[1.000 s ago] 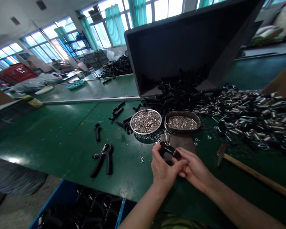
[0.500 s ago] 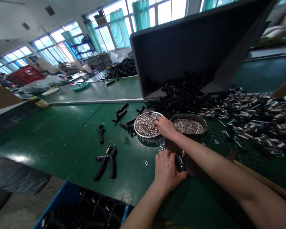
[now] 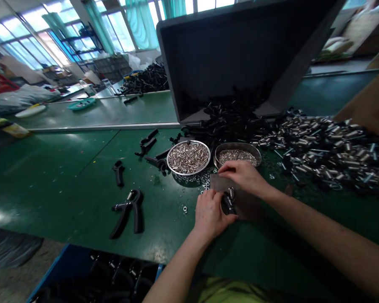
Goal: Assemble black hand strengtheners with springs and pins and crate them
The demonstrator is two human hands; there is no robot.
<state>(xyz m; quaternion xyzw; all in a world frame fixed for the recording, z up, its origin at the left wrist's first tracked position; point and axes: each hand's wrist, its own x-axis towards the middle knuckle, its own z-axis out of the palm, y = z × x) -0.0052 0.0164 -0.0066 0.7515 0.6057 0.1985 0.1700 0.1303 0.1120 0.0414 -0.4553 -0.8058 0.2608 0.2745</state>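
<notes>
My left hand is closed around a black plastic handle piece with a metal coil spring at its top end, held against a dark metal plate. My right hand is just above the plate's far edge, thumb and fingers pinched together; anything between them is too small to make out. Beyond it is an oval tin of small metal parts. To its left stands a round dish full of short metal pins. Small nuts lie scattered between the dish and plate.
A spring hand grip and loose black handles lie left on the green table. A big dark bin lies tipped at the back, black parts spilling out. Springs and metal parts are heaped right. A blue crate stands below the front edge.
My right hand has moved from the dish of pins back toward me, to above the plate. My left hand keeps its hold on the handle piece. The view has shifted to the right.
</notes>
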